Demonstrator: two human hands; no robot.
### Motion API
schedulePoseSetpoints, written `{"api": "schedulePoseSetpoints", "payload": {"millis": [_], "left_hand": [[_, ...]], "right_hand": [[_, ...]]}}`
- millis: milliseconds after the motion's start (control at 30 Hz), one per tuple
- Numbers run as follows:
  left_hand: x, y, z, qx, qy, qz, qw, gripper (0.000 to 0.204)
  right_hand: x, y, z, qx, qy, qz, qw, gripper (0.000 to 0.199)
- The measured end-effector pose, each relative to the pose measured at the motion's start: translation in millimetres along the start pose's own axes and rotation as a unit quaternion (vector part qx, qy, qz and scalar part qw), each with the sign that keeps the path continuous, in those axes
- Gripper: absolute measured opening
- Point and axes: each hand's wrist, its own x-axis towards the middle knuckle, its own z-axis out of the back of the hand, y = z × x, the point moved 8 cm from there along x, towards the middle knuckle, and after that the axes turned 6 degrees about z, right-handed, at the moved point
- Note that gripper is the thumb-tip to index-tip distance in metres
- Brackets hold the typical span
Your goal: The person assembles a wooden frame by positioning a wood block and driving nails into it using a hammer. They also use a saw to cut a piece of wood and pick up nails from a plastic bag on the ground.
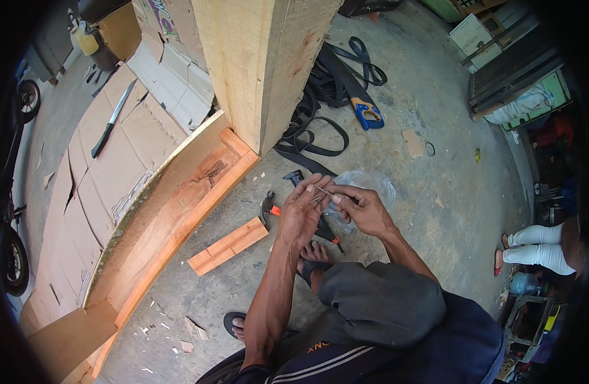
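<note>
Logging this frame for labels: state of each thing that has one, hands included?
left hand: raised, fingers pinching thin nails
right hand: on the nails and the clear plastic bag
plastic bag: crumpled, open
hammer: lying on the floor, unheld
short wood block: flat on the floor
handsaw: lying on the floor
long knife: lying on cardboard

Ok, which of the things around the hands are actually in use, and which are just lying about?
In use:
- nails, pinched between left hand and right hand
- clear plastic bag under the right hand
- hammers on the floor beside the hands

Lying about:
- handsaw with blue handle
- black straps
- long knife on the cardboard
- short wood offcut
</note>
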Motion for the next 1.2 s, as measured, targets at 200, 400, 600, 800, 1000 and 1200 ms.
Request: {"api": "schedulePoseSetpoints", "payload": {"millis": [200, 400, 600, 800, 1000, 1200], "left_hand": [[9.5, 19.2, 11.3, -0.010, -0.050, 0.005, 0.999, 0.022], [13.4, 27.8, 33.8, -0.065, -0.128, 0.001, 0.990, 0.022], [9.6, 32.6, 52.0, -0.119, -0.146, 0.002, 0.982, 0.021], [10.8, 39.6, 64.2, -0.119, -0.177, -0.025, 0.977, 0.021], [11.0, 39.7, 69.6, -0.119, -0.221, -0.027, 0.968, 0.020], [10.9, 2.2, 90.1, -0.148, -0.244, -0.097, 0.954, 0.018]], "right_hand": [[-15.9, 47.1, 4.9, -0.161, -0.123, 0.276, 0.940, 0.032], [-4.4, 25.4, -40.9, -0.411, 0.013, 0.291, 0.864, 0.036], [1.0, 20.7, -55.8, -0.380, 0.048, 0.307, 0.871, 0.035], [-1.0, 5.6, -52.2, -0.372, 0.036, 0.259, 0.891, 0.029], [-0.5, 1.8, -54.1, -0.357, 0.041, 0.250, 0.899, 0.025], [-5.6, 29.0, -28.0, -0.274, -0.035, 0.272, 0.922, 0.018]]}}
